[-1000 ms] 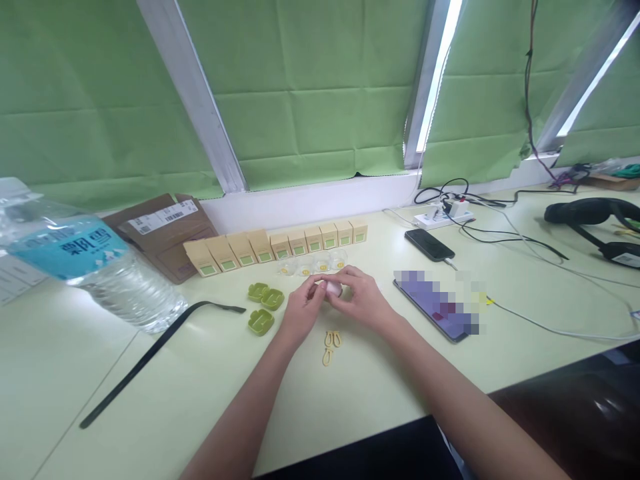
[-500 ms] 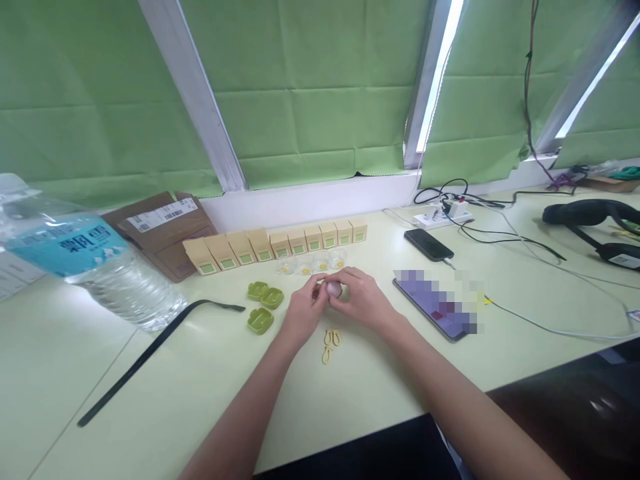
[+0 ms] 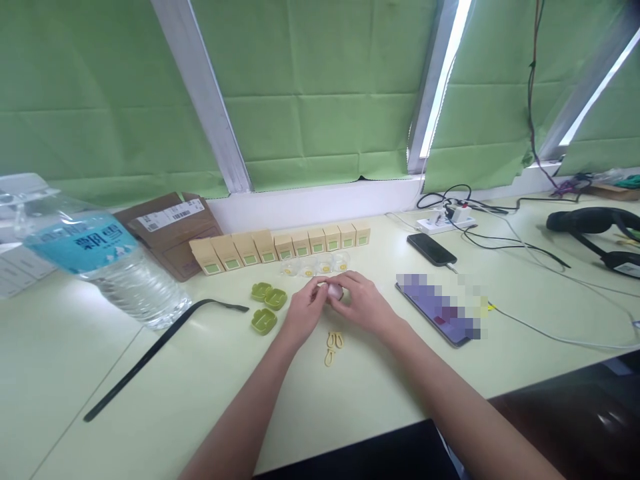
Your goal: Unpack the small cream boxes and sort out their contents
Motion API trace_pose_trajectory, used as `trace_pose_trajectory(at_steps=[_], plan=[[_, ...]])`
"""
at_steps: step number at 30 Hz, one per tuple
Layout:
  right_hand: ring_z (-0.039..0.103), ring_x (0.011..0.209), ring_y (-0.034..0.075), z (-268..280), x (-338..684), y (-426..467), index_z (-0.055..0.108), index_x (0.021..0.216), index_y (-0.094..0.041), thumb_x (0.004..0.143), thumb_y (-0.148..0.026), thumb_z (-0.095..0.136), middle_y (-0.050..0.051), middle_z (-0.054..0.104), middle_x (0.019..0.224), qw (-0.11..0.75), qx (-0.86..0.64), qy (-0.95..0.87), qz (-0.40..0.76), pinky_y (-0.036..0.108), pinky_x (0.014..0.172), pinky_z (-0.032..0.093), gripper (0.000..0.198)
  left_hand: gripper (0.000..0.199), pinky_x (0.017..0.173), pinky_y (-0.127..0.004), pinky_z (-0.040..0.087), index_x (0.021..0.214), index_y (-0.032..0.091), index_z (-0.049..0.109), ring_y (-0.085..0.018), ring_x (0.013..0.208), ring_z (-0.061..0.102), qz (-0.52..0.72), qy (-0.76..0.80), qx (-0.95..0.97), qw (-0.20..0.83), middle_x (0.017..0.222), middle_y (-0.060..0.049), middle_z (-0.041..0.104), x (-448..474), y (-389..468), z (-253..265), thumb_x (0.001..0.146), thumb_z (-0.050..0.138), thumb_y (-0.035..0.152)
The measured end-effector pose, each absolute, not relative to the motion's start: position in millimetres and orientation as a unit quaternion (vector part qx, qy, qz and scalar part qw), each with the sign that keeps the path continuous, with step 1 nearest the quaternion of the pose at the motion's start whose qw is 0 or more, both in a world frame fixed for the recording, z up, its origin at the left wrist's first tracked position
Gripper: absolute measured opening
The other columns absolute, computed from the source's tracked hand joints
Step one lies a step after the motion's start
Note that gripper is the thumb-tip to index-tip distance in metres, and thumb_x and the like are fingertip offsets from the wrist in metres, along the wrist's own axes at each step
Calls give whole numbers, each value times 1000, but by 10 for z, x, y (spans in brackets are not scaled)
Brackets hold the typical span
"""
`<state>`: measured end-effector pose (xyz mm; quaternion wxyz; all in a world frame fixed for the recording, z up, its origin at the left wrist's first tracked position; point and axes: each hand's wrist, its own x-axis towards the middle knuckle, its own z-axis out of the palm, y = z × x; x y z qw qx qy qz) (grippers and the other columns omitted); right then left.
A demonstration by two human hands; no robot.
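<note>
At the middle of the desk, my left hand (image 3: 305,310) and my right hand (image 3: 365,305) meet with fingers closed around a small, pale, rounded object (image 3: 335,291). Fingers cover most of it, so its kind is unclear. Just beyond my fingertips stand several small clear round containers (image 3: 325,266) with yellow marks inside. To the left of my left hand lie green shaped plastic pieces: two joined together (image 3: 274,299) and one separate piece (image 3: 264,321). Three small yellow loops (image 3: 329,358) rest on the desk between my forearms.
A row of kraft boxes (image 3: 247,250) stands behind. At left are a large water bottle (image 3: 115,267), a cardboard package (image 3: 175,230) and a black strap (image 3: 145,359). Two phones, a black one (image 3: 431,249) and one with a blurred screen (image 3: 435,313), cables and a power strip (image 3: 443,223) occupy the right.
The whole view has shifted slightly, so things appear a little lower and farther right. Both hands stay together on the pale object.
</note>
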<state>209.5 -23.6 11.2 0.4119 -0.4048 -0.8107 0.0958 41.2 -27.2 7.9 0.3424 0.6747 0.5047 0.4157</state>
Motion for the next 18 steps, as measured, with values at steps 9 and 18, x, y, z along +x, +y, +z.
trace_pose_trajectory(at_steps=[9, 18], plan=[[66, 90, 20, 91, 2104, -196, 68, 102, -21, 85, -17, 65, 6, 70, 96, 397, -407, -817, 96, 32, 79, 53, 18, 36, 80, -30, 49, 116, 24, 67, -21, 87, 67, 400, 503, 690, 333, 92, -2, 74, 401, -265, 78, 95, 47, 44], [61, 77, 18, 64, 2094, -184, 65, 85, -20, 74, -14, 66, 3, 65, 83, 404, -411, -817, 36, 28, 67, 48, 13, 31, 72, -27, 47, 114, 24, 66, -17, 79, 64, 367, 516, 703, 324, 92, -1, 74, 447, -302, 137, 93, 46, 36]])
